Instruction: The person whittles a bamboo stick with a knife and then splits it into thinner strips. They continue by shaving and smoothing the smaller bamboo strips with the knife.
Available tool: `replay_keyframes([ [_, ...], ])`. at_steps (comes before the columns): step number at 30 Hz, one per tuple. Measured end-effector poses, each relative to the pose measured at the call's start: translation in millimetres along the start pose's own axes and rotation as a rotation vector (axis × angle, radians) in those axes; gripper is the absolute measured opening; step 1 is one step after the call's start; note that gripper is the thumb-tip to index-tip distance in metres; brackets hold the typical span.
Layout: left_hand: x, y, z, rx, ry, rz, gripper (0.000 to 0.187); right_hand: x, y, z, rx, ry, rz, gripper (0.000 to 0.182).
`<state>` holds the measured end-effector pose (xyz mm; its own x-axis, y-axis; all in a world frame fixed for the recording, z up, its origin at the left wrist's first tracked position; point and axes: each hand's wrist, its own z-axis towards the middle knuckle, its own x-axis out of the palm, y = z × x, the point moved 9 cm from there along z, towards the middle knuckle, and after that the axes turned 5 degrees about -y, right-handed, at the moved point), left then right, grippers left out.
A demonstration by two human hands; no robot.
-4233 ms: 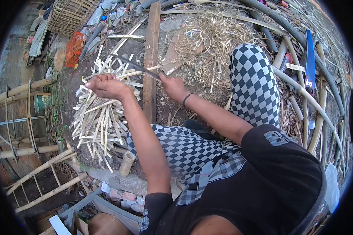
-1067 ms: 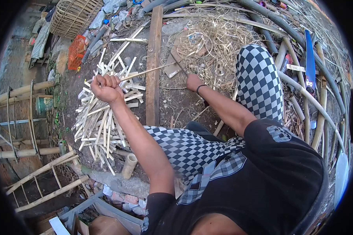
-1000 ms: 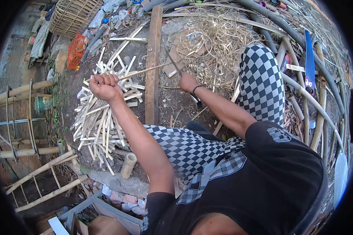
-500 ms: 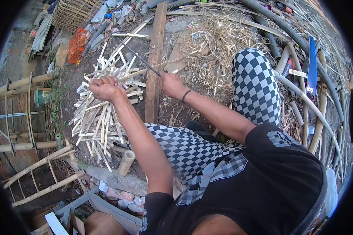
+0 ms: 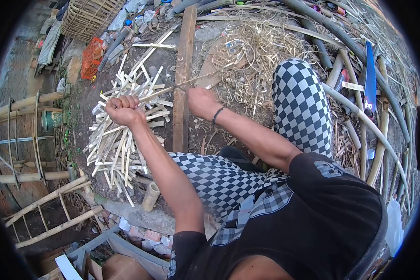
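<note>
Dirt yard; woven basket (image 5: 86, 18) contents unseen; left hand (image 5: 122, 111) fisted round bamboo strip (image 5: 172, 87); right hand (image 5: 201, 101) grips knife.

Two hands (image 5: 124, 111), one woven basket (image 5: 86, 18), one blue saw (image 5: 369, 77).

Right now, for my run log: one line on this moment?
left hand: grips bamboo strip | right hand: holds knife at strip | bamboo pile: beneath
</note>
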<state>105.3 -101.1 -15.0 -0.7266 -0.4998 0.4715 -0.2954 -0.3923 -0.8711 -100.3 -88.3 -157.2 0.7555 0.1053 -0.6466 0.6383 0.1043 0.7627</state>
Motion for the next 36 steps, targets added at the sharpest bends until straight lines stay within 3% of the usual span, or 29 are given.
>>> replay_keyframes([
  [2, 14, -2, -13, -0.005, 0.053, -0.002, 0.037, -24, 43, -18, -0.15, 0.008, 0.018, 0.028],
  [5, 21, -3, -18, -0.02, 0.1, 0.02, 0.039, -21, 45, -22, -0.179, -0.029, 0.083, 0.018],
  [8, 14, -8, -15, -0.005, 0.101, 0.01, 0.039, 26, -72, 12, 0.151, -0.012, 0.117, 0.021],
  [10, 11, -4, -16, -0.028, 0.1, -0.025, 0.036, 14, -67, 9, 0.1, 0.038, -0.056, 0.023],
  [14, 12, -1, -11, -0.031, 0.056, -0.013, 0.039, 3, -17, 4, 0.027, 0.065, -0.08, 0.025],
  [17, 18, -3, -13, -0.015, 0.066, 0.018, 0.039, -15, 20, -10, -0.174, -0.037, 0.016, 0.02],
  [19, 22, -5, -15, -0.01, 0.09, 0.025, 0.039, 18, -42, 2, -0.019, -0.057, 0.003, 0.022],
  [21, 15, -4, -11, -0.018, 0.08, 0.001, 0.039, 54, -154, 12, 0.255, -0.026, -0.044, 0.023],
  [23, 19, -2, -10, -0.034, 0.094, -0.029, 0.039, 42, -184, 3, 0.308, 0.1, -0.1, 0.025],
  [26, 29, -1, -14, -0.023, 0.138, -0.021, 0.039, 81, -155, 15, 0.21, 0.05, -0.106, 0.025],
  [29, 32, -4, -11, -0.01, 0.114, 0.0, 0.039, 18, -69, -6, 0.191, -0.021, -0.018, 0.026],
  [31, 34, -4, -12, -0.01, 0.11, 0.01, 0.038, -7, -21, -15, -0.013, -0.033, 0.099, 0.027],
  [35, 39, -8, -15, 0.01, 0.1, 0.018, 0.038, 7, -24, -15, -0.107, -0.051, 0.136, 0.029],
  [36, 38, -9, -15, 0.01, 0.102, 0.013, 0.037, 18, -46, -15, -0.028, -0.07, 0.102, 0.024],
])
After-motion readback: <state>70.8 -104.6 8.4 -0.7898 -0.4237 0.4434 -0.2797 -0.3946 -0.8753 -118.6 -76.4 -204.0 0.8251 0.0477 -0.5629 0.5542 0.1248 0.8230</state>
